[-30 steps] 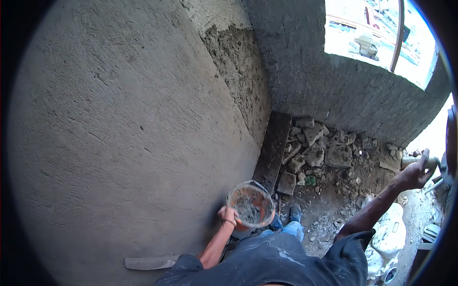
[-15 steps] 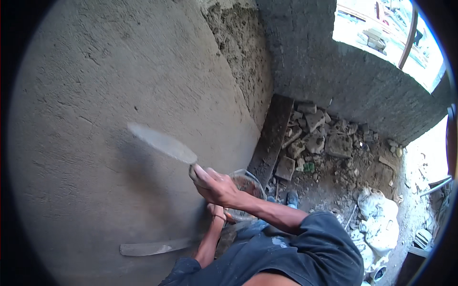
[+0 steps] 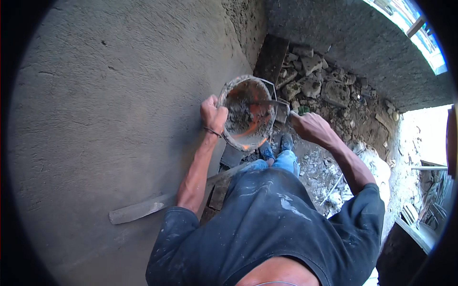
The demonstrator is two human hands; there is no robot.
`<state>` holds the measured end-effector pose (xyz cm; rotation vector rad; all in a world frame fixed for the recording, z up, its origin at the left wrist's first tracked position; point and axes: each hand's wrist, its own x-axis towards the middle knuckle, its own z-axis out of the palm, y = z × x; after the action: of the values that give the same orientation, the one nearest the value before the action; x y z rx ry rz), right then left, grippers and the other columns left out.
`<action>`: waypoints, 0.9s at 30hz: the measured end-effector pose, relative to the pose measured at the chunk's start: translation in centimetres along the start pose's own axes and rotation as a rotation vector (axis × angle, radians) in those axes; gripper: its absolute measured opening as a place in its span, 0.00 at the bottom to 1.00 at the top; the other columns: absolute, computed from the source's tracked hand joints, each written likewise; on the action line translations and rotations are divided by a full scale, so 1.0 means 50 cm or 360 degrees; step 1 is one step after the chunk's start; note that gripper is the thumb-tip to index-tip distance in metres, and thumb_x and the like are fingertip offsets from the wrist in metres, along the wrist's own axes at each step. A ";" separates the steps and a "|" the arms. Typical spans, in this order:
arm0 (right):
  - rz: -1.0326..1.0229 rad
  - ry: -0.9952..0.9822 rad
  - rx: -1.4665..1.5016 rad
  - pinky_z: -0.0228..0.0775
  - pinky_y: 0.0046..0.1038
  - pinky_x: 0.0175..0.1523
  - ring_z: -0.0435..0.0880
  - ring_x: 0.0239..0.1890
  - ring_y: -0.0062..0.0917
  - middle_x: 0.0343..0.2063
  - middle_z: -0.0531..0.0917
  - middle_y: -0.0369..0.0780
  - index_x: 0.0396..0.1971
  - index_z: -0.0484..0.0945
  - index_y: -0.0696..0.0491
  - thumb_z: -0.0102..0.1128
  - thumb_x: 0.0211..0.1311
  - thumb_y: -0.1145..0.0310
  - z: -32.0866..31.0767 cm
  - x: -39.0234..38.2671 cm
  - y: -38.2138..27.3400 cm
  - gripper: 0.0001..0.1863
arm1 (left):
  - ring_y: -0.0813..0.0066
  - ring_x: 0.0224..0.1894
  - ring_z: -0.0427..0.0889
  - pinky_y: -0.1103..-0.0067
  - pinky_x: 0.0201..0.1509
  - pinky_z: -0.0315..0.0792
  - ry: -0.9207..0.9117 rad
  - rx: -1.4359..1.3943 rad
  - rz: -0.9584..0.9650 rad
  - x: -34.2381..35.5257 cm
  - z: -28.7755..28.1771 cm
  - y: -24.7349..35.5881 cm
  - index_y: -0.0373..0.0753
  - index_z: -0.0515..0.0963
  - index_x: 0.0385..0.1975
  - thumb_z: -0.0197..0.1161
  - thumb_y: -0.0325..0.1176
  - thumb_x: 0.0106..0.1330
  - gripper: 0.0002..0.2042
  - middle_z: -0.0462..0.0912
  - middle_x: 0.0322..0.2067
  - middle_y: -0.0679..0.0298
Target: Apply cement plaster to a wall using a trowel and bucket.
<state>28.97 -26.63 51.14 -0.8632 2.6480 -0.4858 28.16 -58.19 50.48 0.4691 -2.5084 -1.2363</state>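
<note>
A bucket [image 3: 237, 80] with an orange inside and a mortar-crusted rim hangs in front of me, tipped so its mouth faces up toward me. Its left rim is gripped by my left hand [image 3: 213, 114], close to the wall. Grey wet mortar [image 3: 240, 114] coats the inside and lies at the bottom. My right hand [image 3: 312, 127] is closed round the handle of a trowel [image 3: 265, 102], whose blade reaches over the right rim into the bucket. The blade's tip is hard to make out against the mortar. Grey plaster covers the wall [image 3: 119, 119] on my left.
A pale straight board [image 3: 136, 209] lies along the wall's lower part. Beyond the bucket, a dark plank [image 3: 271, 57] leans in the corner beside broken rubble [image 3: 331, 90]. White sacks [image 3: 374, 164] lie to the right. My shoes [image 3: 286, 141] stand below the bucket.
The trowel has come from in front of the wall down into the bucket. My left hand and the bucket now show fully, higher in view. My view has shifted.
</note>
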 end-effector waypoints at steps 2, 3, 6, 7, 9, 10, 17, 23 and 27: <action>0.0023 0.0032 0.0117 0.65 0.43 0.23 0.76 0.17 0.43 0.12 0.73 0.48 0.37 0.69 0.60 0.45 0.62 0.70 0.021 0.017 -0.011 0.10 | 0.84 0.22 0.53 0.79 0.21 0.52 -0.0073 -0.0138 0.0154 0.013 0.008 0.030 0.38 0.55 0.13 0.51 0.19 0.36 0.11 0.54 0.15 0.73; 0.0037 0.0079 0.0230 0.64 0.43 0.22 0.75 0.15 0.44 0.11 0.72 0.47 0.37 0.68 0.61 0.43 0.63 0.71 0.036 0.025 -0.009 0.09 | 0.85 0.23 0.53 0.80 0.21 0.50 -0.0110 -0.0111 0.0269 0.015 0.010 0.054 0.39 0.55 0.13 0.49 0.18 0.37 0.10 0.53 0.17 0.75; -0.0060 0.0078 0.0446 0.66 0.47 0.26 0.77 0.19 0.49 0.14 0.75 0.52 0.35 0.69 0.62 0.42 0.63 0.70 0.087 0.034 -0.013 0.10 | 0.78 0.21 0.57 0.74 0.24 0.60 -0.0318 -0.0539 0.0429 0.006 0.021 0.130 0.32 0.64 0.16 0.49 0.18 0.39 0.04 0.60 0.13 0.60; -0.0063 0.0073 0.0452 0.66 0.47 0.26 0.77 0.19 0.49 0.14 0.75 0.52 0.35 0.69 0.62 0.42 0.63 0.70 0.079 0.033 -0.025 0.10 | 0.80 0.22 0.57 0.76 0.23 0.59 -0.0363 -0.0494 0.0470 0.007 0.026 0.126 0.33 0.61 0.16 0.49 0.18 0.40 0.05 0.60 0.14 0.65; -0.0054 -0.0279 0.0624 0.69 0.47 0.30 0.79 0.24 0.50 0.17 0.76 0.54 0.31 0.71 0.60 0.44 0.60 0.71 0.059 0.023 -0.049 0.09 | 0.82 0.22 0.57 0.76 0.23 0.59 -0.0435 -0.0315 0.0443 0.015 0.035 0.108 0.33 0.61 0.15 0.48 0.18 0.40 0.05 0.59 0.14 0.68; -0.0040 -0.0279 0.0639 0.69 0.47 0.30 0.79 0.24 0.50 0.17 0.76 0.54 0.31 0.71 0.60 0.44 0.60 0.71 0.075 0.013 -0.055 0.09 | 0.83 0.22 0.57 0.75 0.22 0.58 -0.0515 -0.0151 0.0429 0.014 0.041 0.100 0.34 0.60 0.15 0.48 0.18 0.40 0.06 0.59 0.14 0.71; -0.0179 -0.0229 0.0839 0.72 0.46 0.37 0.81 0.31 0.50 0.23 0.79 0.54 0.33 0.72 0.59 0.48 0.58 0.70 0.086 0.006 -0.108 0.08 | 0.86 0.22 0.52 0.80 0.20 0.47 -0.0499 -0.0396 0.0243 0.015 0.002 0.023 0.42 0.53 0.12 0.50 0.17 0.34 0.14 0.53 0.16 0.76; 0.0030 0.0246 0.0221 0.75 0.42 0.30 0.81 0.23 0.45 0.21 0.78 0.52 0.48 0.67 0.66 0.45 0.59 0.75 0.013 -0.005 -0.083 0.17 | 0.87 0.21 0.51 0.82 0.19 0.47 -0.0665 -0.0703 0.0016 0.020 0.015 0.052 0.44 0.51 0.13 0.52 0.17 0.31 0.17 0.52 0.16 0.77; 0.0192 0.0435 0.0163 0.76 0.38 0.24 0.82 0.23 0.44 0.25 0.78 0.55 0.52 0.63 0.71 0.43 0.59 0.75 0.136 -0.064 -0.133 0.21 | 0.85 0.20 0.59 0.83 0.20 0.54 -0.0721 -0.0504 0.0224 -0.008 0.093 0.080 0.39 0.61 0.13 0.52 0.19 0.32 0.09 0.61 0.16 0.75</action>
<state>37.46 -31.26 48.38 -0.6417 2.8682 -0.7488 26.04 -52.45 50.93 -0.0747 -2.5562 -1.8024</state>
